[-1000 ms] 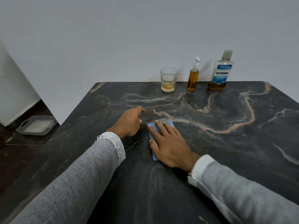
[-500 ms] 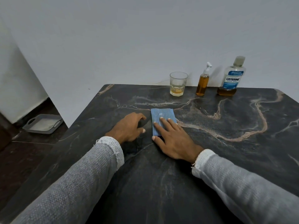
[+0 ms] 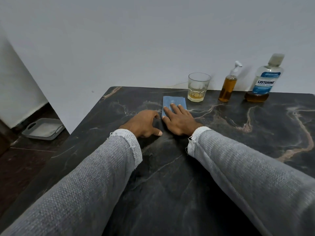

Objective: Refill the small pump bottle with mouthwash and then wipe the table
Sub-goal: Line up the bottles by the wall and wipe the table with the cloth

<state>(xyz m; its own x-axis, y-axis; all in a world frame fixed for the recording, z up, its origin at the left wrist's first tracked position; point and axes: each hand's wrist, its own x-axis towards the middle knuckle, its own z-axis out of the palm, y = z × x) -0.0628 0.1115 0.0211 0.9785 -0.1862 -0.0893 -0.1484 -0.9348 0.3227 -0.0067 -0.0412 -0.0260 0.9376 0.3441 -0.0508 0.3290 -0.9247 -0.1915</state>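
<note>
Head view: my right hand (image 3: 180,121) presses flat on the blue cloth (image 3: 173,103); left hand (image 3: 143,123) rests half-curled, empty, on the tabletop (image 3: 238,150).

Right hand (image 3: 180,120) presses a blue cloth (image 3: 173,103) flat on the dark table (image 3: 170,184), beside the left hand (image 3: 143,124).

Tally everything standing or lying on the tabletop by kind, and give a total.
Bottles: 2 (small amber pump bottle, clear Listerine mouthwash bottle)
Glasses: 1 (clear faceted glass tumbler)
Cloths: 1 (blue ribbed cloth, under the right hand)
Total: 4
</note>
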